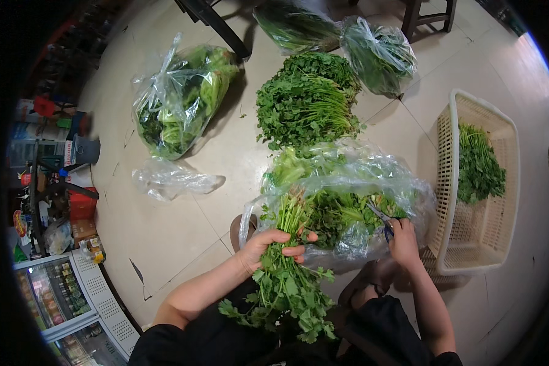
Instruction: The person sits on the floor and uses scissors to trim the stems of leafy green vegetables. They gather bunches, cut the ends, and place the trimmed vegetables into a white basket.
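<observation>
A bunch of cilantro point(293, 288) is gripped around its stems by my left hand point(272, 247), roots up and leaves hanging over my lap. My right hand point(403, 242) holds a pair of scissors point(380, 214) by dark handles, blades pointing up and left. Both hands are over or beside an open clear plastic bag point(393, 183) on the floor, which contains leafy trimmings point(334, 215). Just beyond the bag lies a big pile of cilantro point(306, 100), stems to the right. To the right stands a cream plastic basket point(482, 247) with a cilantro bunch point(478, 164) in it.
A tied clear bag of leafy greens point(183, 105) sits at the left, with a crumpled plastic bag point(176, 178) below it. Two more bagged greens point(297, 27) point(379, 57) lie at the back near a dark stool point(427, 20). A glass-topped display cooler point(68, 297) stands lower left.
</observation>
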`<state>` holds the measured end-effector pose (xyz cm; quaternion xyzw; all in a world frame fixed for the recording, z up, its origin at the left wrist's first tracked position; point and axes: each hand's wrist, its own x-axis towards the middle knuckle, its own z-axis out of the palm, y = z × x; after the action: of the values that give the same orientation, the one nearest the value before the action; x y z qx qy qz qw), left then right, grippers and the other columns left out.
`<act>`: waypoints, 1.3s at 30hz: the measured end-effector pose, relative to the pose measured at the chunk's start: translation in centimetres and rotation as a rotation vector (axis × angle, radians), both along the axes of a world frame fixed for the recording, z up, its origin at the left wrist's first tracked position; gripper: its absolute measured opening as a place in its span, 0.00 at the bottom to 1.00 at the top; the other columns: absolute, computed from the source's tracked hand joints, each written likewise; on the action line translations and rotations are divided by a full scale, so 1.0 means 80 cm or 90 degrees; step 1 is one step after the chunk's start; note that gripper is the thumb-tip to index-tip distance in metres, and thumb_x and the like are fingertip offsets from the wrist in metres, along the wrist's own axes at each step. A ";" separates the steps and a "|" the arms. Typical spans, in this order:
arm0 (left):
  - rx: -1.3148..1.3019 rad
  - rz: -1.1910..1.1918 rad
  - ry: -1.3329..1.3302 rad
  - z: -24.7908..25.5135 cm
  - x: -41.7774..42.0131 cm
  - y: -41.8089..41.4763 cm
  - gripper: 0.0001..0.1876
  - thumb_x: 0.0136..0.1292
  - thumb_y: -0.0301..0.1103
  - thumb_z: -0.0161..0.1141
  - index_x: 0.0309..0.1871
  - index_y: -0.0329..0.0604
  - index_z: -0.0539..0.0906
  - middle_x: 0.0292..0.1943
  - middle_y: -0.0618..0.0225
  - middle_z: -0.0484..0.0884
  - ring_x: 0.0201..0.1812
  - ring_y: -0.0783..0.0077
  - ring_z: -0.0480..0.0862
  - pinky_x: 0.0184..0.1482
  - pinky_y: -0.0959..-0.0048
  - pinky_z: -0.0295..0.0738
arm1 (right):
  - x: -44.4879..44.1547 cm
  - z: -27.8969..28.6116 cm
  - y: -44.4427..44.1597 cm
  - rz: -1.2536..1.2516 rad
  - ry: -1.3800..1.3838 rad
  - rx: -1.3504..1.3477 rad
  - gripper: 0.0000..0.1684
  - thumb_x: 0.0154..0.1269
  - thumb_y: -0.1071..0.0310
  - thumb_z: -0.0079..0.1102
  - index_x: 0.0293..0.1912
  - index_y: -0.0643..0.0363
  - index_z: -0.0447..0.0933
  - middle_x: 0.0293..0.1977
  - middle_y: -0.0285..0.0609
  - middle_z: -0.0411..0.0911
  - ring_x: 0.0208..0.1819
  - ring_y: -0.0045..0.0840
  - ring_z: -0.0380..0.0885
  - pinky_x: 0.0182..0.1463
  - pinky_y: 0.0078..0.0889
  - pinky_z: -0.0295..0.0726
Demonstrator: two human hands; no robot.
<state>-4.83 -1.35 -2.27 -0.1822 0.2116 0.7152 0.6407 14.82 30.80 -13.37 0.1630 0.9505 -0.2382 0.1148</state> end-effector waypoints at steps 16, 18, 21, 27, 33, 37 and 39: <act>-0.116 -0.114 0.206 -0.003 0.008 0.005 0.14 0.71 0.35 0.53 0.52 0.36 0.79 0.27 0.70 0.76 0.35 0.74 0.77 0.44 0.70 0.77 | -0.008 0.158 -0.031 -0.206 -0.232 -0.761 0.23 0.68 0.64 0.64 0.58 0.62 0.74 0.34 0.30 0.76 0.35 0.11 0.73 0.41 0.19 0.74; -0.122 -0.112 0.202 -0.006 0.013 0.003 0.13 0.70 0.34 0.54 0.52 0.36 0.79 0.29 0.68 0.77 0.36 0.73 0.77 0.42 0.72 0.76 | -0.019 0.175 -0.059 -0.087 -0.235 -0.699 0.26 0.67 0.59 0.67 0.59 0.61 0.75 0.40 0.36 0.78 0.42 0.15 0.75 0.50 0.23 0.75; -0.166 -0.141 0.236 0.001 0.013 0.012 0.13 0.70 0.34 0.55 0.52 0.36 0.79 0.30 0.68 0.78 0.37 0.74 0.77 0.42 0.73 0.76 | -0.024 0.180 -0.091 -0.100 -0.280 -0.693 0.28 0.67 0.56 0.67 0.60 0.60 0.75 0.42 0.38 0.80 0.43 0.17 0.76 0.51 0.24 0.76; -0.192 -0.135 0.256 -0.005 0.020 0.009 0.12 0.70 0.34 0.58 0.50 0.37 0.80 0.33 0.68 0.80 0.38 0.76 0.77 0.45 0.74 0.74 | -0.032 0.190 -0.104 -0.069 -0.239 -0.660 0.28 0.66 0.55 0.67 0.59 0.60 0.76 0.33 0.41 0.80 0.35 0.18 0.75 0.45 0.26 0.77; -0.191 -0.134 0.259 -0.004 0.022 0.012 0.11 0.71 0.35 0.58 0.50 0.38 0.80 0.34 0.70 0.80 0.38 0.78 0.78 0.44 0.75 0.74 | -0.031 0.189 -0.107 -0.065 -0.224 -0.655 0.27 0.66 0.54 0.67 0.58 0.60 0.76 0.29 0.39 0.79 0.32 0.18 0.74 0.41 0.26 0.76; -0.188 -0.150 0.224 -0.001 0.021 0.009 0.11 0.72 0.34 0.58 0.51 0.39 0.79 0.35 0.70 0.80 0.38 0.78 0.78 0.44 0.75 0.75 | -0.036 0.196 -0.103 -0.094 -0.295 -0.681 0.26 0.67 0.55 0.67 0.58 0.59 0.76 0.28 0.39 0.78 0.32 0.18 0.74 0.40 0.25 0.76; -0.191 -0.148 0.225 0.001 0.022 0.010 0.11 0.72 0.35 0.58 0.51 0.39 0.79 0.36 0.71 0.80 0.38 0.78 0.77 0.44 0.75 0.75 | -0.034 0.194 -0.102 -0.086 -0.295 -0.690 0.26 0.67 0.56 0.67 0.58 0.59 0.76 0.27 0.37 0.77 0.30 0.16 0.75 0.37 0.24 0.76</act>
<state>-3.11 -0.51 -2.23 -0.1221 0.4433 0.6181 0.6376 12.13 22.62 2.19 0.1889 0.6310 -0.6546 0.3709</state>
